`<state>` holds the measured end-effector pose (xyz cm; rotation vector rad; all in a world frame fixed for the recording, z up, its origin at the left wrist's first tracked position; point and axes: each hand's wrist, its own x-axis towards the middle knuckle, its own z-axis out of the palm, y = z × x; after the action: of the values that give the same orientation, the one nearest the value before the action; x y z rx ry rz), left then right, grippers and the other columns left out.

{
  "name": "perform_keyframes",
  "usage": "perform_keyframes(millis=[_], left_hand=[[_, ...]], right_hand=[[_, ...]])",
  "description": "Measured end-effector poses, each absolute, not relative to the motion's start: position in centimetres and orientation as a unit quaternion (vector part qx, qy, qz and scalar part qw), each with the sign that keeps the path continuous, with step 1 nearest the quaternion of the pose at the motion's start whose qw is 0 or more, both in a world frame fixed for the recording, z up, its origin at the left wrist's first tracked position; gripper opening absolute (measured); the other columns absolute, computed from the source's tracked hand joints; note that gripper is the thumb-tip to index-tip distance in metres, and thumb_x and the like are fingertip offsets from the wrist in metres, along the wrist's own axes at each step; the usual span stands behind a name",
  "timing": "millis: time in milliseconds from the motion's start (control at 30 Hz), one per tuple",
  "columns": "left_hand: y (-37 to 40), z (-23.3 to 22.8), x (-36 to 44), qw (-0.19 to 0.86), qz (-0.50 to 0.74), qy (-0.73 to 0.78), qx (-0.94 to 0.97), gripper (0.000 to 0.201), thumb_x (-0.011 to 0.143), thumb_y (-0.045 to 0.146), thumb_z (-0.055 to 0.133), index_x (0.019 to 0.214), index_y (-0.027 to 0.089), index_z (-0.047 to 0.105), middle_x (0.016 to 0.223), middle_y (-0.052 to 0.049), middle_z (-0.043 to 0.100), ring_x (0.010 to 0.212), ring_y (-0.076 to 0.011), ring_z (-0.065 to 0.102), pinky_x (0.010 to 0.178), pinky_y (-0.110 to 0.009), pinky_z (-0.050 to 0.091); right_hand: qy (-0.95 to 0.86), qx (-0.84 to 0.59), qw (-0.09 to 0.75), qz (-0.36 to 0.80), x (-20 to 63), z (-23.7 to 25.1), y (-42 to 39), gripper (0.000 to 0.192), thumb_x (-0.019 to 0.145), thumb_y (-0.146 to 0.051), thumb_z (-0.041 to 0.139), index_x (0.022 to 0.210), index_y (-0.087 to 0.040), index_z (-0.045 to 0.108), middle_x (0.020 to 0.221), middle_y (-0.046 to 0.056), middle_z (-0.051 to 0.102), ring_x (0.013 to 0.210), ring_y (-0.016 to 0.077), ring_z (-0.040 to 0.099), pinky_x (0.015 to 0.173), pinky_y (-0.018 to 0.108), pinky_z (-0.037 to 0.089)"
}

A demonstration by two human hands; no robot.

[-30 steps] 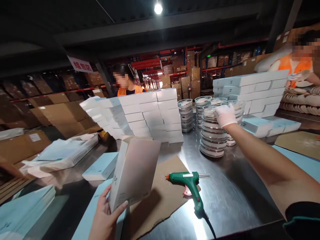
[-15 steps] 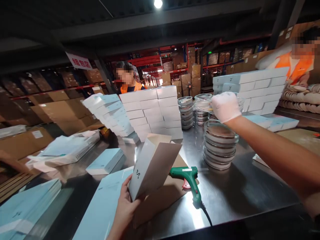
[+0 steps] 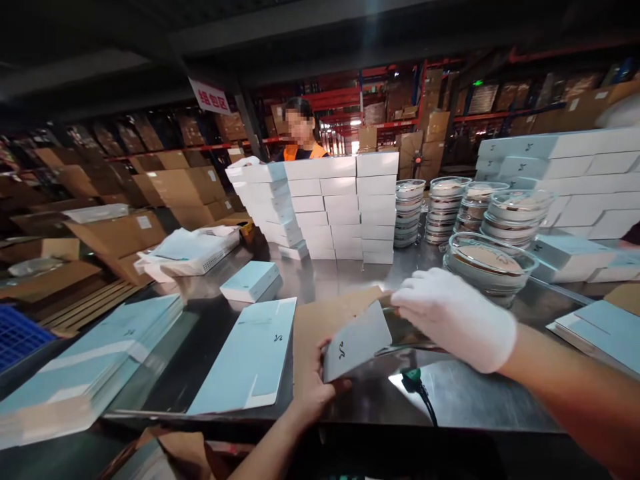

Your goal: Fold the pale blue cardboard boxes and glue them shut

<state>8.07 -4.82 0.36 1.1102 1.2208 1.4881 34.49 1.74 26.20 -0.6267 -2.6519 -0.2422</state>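
One squiggle (image 3: 341, 350) marks held box (image 3: 364, 339); sign (image 3: 210, 98) reads 组包区.

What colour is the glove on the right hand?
The glove is white, in the head view.

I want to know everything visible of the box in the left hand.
The box looks like pale grey-white card, with a black squiggle on one face. It is tilted above the table, held near one end by the bare left hand. Its far end is beside a shiny item under the gloved right hand; contact is unclear.
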Motion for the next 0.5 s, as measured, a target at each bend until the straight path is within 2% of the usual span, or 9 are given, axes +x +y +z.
perform_keyframes(millis=[100,167,233,300,333,433,500], left_hand=[[-4.8,-1.4,9.1,0.471,0.601,0.482,0.431,0.095,0.050,0.044,0.103,0.132,0.022,0.062,0.133,-0.016,0.070,0.121,-0.0350,0.071,0.106,-0.048,0.057],[-5.0,-2.4,8.8,0.458,0.588,0.510,0.429,0.091,0.051,0.043,0.103,0.130,0.022,0.063,0.132,-0.017,0.071,0.121,-0.0357,0.072,0.104,-0.048,0.058],[-5.4,-3.2,8.2,0.422,0.566,0.560,0.433,0.087,0.049,0.042,0.104,0.124,0.021,0.066,0.122,-0.016,0.075,0.118,-0.0395,0.073,0.101,-0.052,0.060],[-5.9,-3.7,7.6,0.378,0.560,0.588,0.444,0.085,0.049,0.042,0.104,0.122,0.019,0.067,0.118,-0.017,0.076,0.119,-0.0440,0.072,0.101,-0.055,0.060],[-6.1,-3.7,7.5,0.358,0.570,0.589,0.446,0.086,0.052,0.043,0.103,0.126,0.019,0.067,0.120,-0.018,0.076,0.121,-0.0450,0.071,0.101,-0.056,0.060],[-6.3,-3.2,7.1,0.304,0.626,0.559,0.450,0.092,0.064,0.053,0.098,0.143,0.023,0.059,0.143,-0.020,0.067,0.134,-0.0446,0.065,0.104,-0.054,0.060],[-6.0,-2.3,6.8,0.266,0.642,0.545,0.469,0.090,0.067,0.061,0.096,0.142,0.025,0.062,0.148,-0.020,0.064,0.145,-0.0451,0.058,0.113,-0.055,0.056]], right_hand=[[-0.924,-0.217,0.312,0.033,33.6,24.2,1.4,0.024,0.103,-0.027,0.061,0.118,-0.030,0.079,0.119,0.010,0.082,0.108,0.0309,0.075,0.095,0.047,0.059],[-0.878,-0.223,0.414,0.093,34.3,21.8,1.2,0.041,0.106,-0.041,0.063,0.146,-0.035,0.069,0.149,0.008,0.071,0.136,0.0320,0.068,0.115,0.051,0.054],[-0.822,-0.262,0.493,0.115,35.1,17.9,1.0,0.063,0.103,-0.054,0.070,0.161,-0.034,0.056,0.165,0.010,0.059,0.151,0.0346,0.057,0.127,0.054,0.046],[-0.787,-0.298,0.519,0.150,35.1,13.0,0.9,0.082,0.097,-0.062,0.074,0.168,-0.029,0.048,0.169,0.015,0.053,0.155,0.0381,0.053,0.130,0.058,0.044],[-0.786,-0.299,0.509,0.184,34.8,10.7,0.8,0.086,0.097,-0.064,0.073,0.170,-0.028,0.045,0.167,0.016,0.055,0.153,0.0383,0.055,0.127,0.057,0.048],[-0.780,-0.284,0.500,0.247,32.7,5.9,0.2,0.071,0.103,-0.055,0.065,0.168,-0.031,0.050,0.167,0.014,0.056,0.159,0.0366,0.049,0.131,0.058,0.043],[-0.753,-0.280,0.510,0.307,31.2,5.2,-0.3,0.063,0.102,-0.056,0.066,0.160,-0.032,0.060,0.166,0.013,0.056,0.159,0.0369,0.048,0.132,0.057,0.041]])
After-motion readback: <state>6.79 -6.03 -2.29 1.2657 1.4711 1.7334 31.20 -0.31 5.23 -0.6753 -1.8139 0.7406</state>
